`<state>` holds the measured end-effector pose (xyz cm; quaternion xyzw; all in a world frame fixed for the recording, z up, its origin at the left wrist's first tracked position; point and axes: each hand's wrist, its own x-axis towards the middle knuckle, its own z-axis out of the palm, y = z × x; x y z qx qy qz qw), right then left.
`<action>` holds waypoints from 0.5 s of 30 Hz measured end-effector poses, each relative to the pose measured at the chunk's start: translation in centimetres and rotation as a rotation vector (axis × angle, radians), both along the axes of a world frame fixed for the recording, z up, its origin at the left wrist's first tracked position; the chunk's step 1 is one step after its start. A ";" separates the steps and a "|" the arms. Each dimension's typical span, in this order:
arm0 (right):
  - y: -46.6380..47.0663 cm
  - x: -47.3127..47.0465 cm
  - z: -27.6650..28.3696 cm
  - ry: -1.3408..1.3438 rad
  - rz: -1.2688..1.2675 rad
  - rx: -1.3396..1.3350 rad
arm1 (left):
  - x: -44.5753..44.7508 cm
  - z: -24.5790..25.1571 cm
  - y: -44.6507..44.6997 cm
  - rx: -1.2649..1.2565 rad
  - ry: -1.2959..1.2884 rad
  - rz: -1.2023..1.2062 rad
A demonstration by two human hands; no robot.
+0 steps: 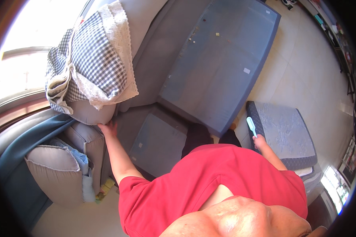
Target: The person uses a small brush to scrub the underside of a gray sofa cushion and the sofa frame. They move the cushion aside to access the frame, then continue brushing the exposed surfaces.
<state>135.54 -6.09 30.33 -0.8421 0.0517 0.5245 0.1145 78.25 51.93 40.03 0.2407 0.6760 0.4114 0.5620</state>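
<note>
My right hand (258, 141) is closed around the handle of a light-blue brush-like tool (251, 124), its flat head pointing up and away from me. Beside it lies a grey patterned foam cushion (287, 130) with a dark quilted side. My left hand (108, 129) touches the lower edge of a grey sofa cushion (92, 111), its fingers apart and partly in shadow. A checked cloth with lace trim (98, 56) drapes over that cushion. Before me stretches the sofa's blue-grey seat base (213, 65), bearing small white patches and scattered crumbs; a smaller base section (160, 142) adjoins it.
More grey cushions (53, 160) with light-blue fabric (80, 158) between them stand at the left, near a dark-blue cloth (26, 157) and the window (20, 71). Tiled floor (296, 71) runs along the right, with a loaded shelf unit (335, 38) beyond it.
</note>
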 end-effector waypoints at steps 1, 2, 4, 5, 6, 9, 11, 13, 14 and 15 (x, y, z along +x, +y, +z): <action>-0.5 -0.1 0.1 0.036 -0.033 -0.046 | 0.4 -0.1 0.1 -0.032 -0.068 0.025; -0.8 -0.2 0.2 0.022 -0.023 -0.017 | 1.0 -0.1 0.1 -0.071 -0.138 0.058; -1.4 -0.6 0.4 0.058 -0.076 -0.008 | 2.3 -0.1 0.1 -0.061 -0.233 0.046; -1.5 -0.8 0.5 0.065 -0.035 -0.041 | 3.1 -0.1 0.1 -0.016 -0.257 0.009; -1.8 -1.2 0.4 0.075 -0.021 -0.046 | 4.1 0.0 0.2 0.038 -0.293 -0.032; -2.0 -1.7 0.1 0.075 0.037 -0.029 | 6.9 0.1 0.9 0.080 -0.219 -0.018; -1.8 -1.8 -0.2 0.046 0.093 -0.005 | 8.1 0.2 1.9 0.092 -0.242 -0.077; -1.4 -1.8 -0.6 0.046 0.153 0.023 | 7.8 0.4 2.1 0.063 -0.187 -0.065; -1.0 -1.6 -0.7 -0.022 0.170 0.016 | 7.3 0.4 2.3 0.050 -0.200 -0.108; -0.8 -1.6 -0.8 -0.087 0.150 -0.004 | 6.5 0.3 2.0 0.026 -0.188 -0.104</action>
